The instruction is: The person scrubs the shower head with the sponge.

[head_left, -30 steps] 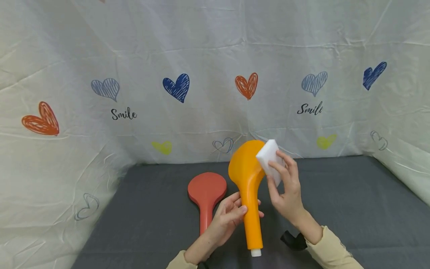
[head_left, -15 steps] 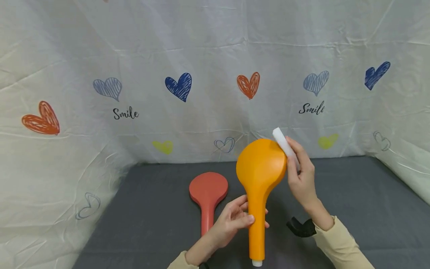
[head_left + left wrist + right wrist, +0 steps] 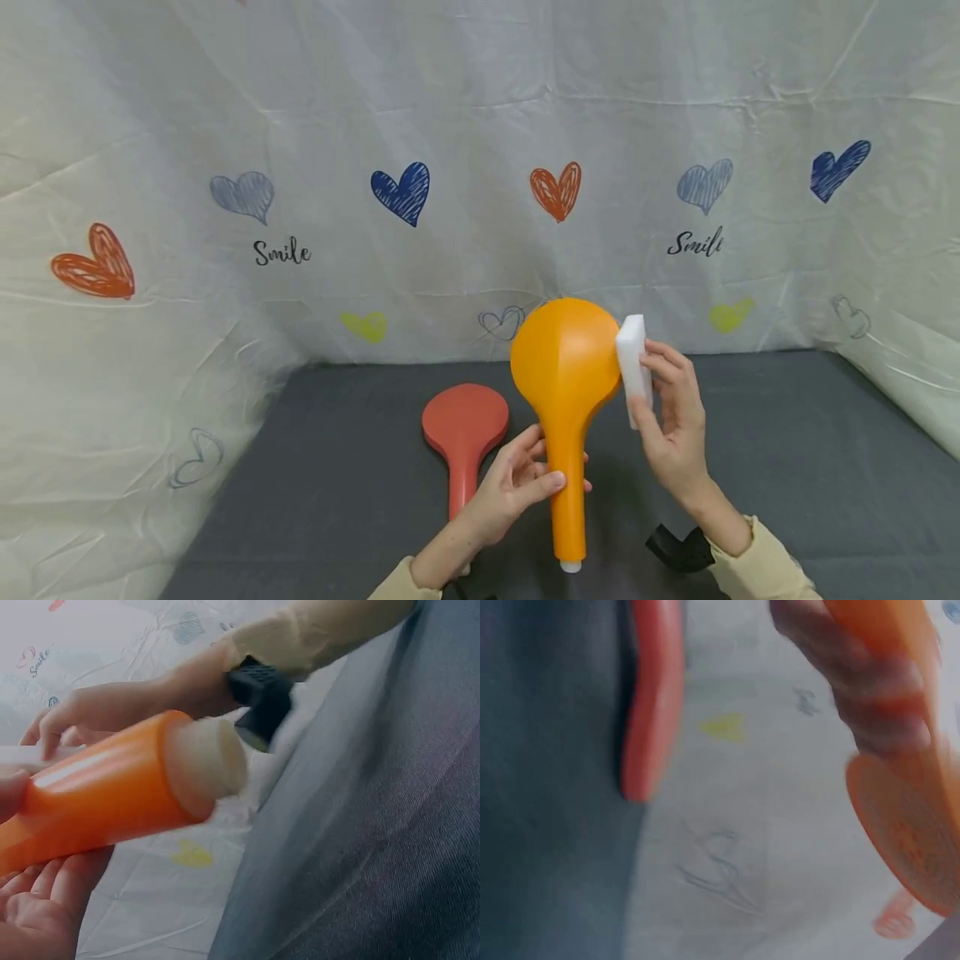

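Our left hand (image 3: 517, 487) grips the handle of the orange shower head (image 3: 566, 375), holding it upright above the grey table (image 3: 787, 450). Our right hand (image 3: 671, 425) pinches a white sponge (image 3: 632, 358) against the head's right edge; wiping seems under way. The smooth orange back looks clean. A red shower head (image 3: 463, 433) lies untouched at left.

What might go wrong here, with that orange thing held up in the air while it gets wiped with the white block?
The left hand grips the orange shower head only low on its handle, so sideways pressure from the white sponge might twist it loose. The right hand pinches the sponge by its edge, so it may slip out. If the orange one drops, it could hit the red shower head lying on the grey table.
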Action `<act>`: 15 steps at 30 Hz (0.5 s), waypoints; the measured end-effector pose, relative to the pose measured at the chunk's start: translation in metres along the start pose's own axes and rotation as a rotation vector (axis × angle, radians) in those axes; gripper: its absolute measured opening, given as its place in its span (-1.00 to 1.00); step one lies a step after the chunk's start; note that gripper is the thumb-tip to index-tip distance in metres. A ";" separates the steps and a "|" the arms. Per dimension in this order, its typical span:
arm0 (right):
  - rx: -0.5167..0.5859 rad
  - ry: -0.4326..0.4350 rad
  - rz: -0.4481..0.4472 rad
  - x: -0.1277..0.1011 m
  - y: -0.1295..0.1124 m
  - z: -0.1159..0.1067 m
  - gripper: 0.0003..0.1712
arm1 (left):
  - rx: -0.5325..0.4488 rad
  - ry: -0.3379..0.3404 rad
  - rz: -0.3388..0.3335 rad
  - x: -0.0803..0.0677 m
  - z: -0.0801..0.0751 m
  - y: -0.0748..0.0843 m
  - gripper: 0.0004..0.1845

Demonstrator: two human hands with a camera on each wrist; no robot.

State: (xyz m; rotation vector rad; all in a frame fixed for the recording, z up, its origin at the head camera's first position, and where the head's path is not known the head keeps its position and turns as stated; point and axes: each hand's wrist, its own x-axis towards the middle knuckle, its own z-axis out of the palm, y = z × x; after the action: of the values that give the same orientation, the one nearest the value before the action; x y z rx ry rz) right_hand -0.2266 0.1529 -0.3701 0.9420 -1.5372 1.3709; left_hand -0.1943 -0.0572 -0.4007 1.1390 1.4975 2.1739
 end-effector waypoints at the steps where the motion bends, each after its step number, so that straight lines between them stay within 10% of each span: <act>1: -0.002 0.007 0.014 0.005 0.000 -0.003 -0.65 | 0.007 -0.018 -0.010 0.000 0.000 0.000 -0.46; 8: -0.021 -0.057 0.251 0.041 -0.007 -0.022 -0.63 | 0.196 -0.058 -0.071 -0.003 0.001 -0.002 -0.49; 15: -0.148 -0.036 0.310 0.018 -0.004 -0.031 -0.62 | 0.322 0.027 -0.037 -0.002 -0.001 0.004 -0.48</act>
State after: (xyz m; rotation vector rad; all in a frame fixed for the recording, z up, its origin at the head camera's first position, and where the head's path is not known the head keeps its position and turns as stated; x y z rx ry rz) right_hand -0.2263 0.1829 -0.3507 0.6594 -1.8425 1.4335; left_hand -0.1924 -0.0610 -0.3983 1.1671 1.9157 1.9783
